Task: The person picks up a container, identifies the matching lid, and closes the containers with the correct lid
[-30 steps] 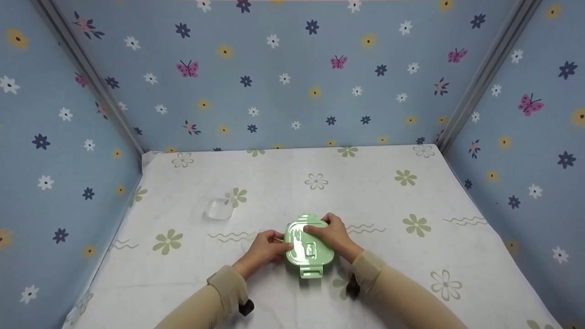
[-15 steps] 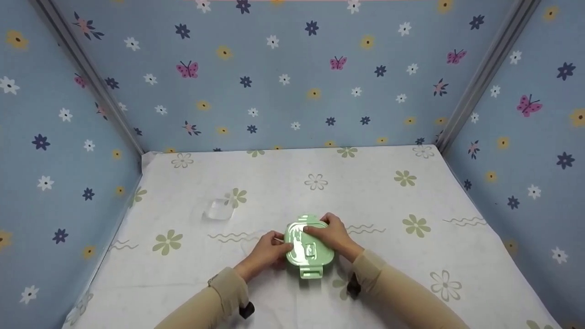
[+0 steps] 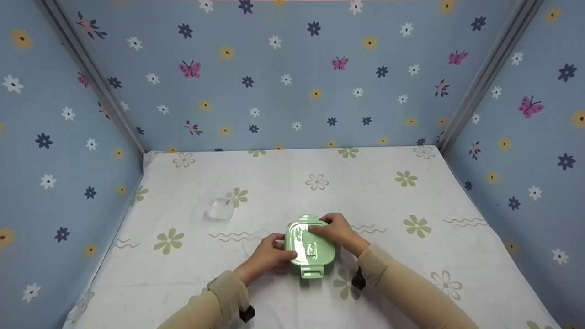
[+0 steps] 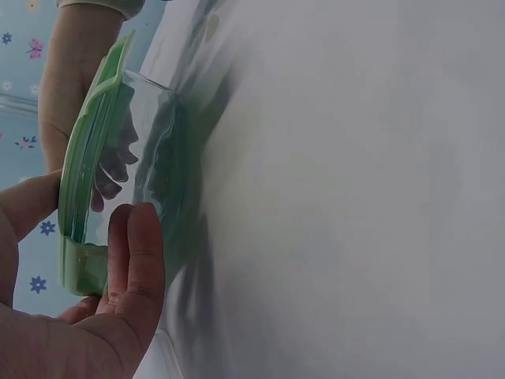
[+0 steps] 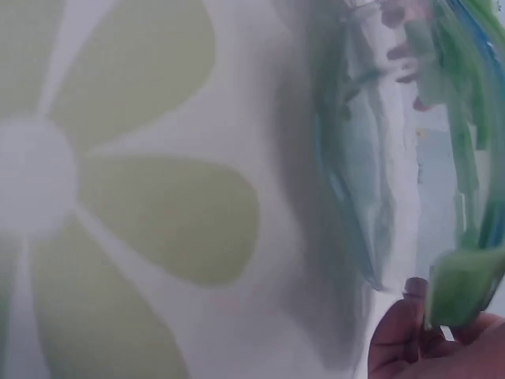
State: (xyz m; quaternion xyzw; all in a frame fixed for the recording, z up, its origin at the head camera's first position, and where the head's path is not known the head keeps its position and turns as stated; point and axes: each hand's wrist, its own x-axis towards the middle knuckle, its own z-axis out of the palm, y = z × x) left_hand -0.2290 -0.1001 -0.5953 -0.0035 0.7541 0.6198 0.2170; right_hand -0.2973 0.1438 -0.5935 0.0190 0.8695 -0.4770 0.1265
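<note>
A glass food container (image 4: 162,154) with a light green snap lid (image 3: 322,253) is held between both hands, close over the cloth. Two of the lid's latch flaps stick out, one at the front (image 3: 312,273) and one at the back. My left hand (image 3: 267,257) grips the left side, thumb on the lid's edge and fingers against the glass and under a lowered latch (image 4: 85,268). From the right, my right hand (image 3: 340,232) holds the far right corner with its thumb on top. Its fingers are mostly hidden behind the container in the head view.
A small clear box-shaped piece (image 3: 220,209) lies on the flowered white tablecloth (image 3: 365,192), left of the container. A faint transparent outline (image 3: 250,242) shows just beyond the left hand. Blue patterned panels (image 3: 292,73) rise at the back and both sides.
My left hand has slid slightly toward the front along the lid's left edge. The right hand and forearm have shifted a little to the right. The container stays almost in place.
</note>
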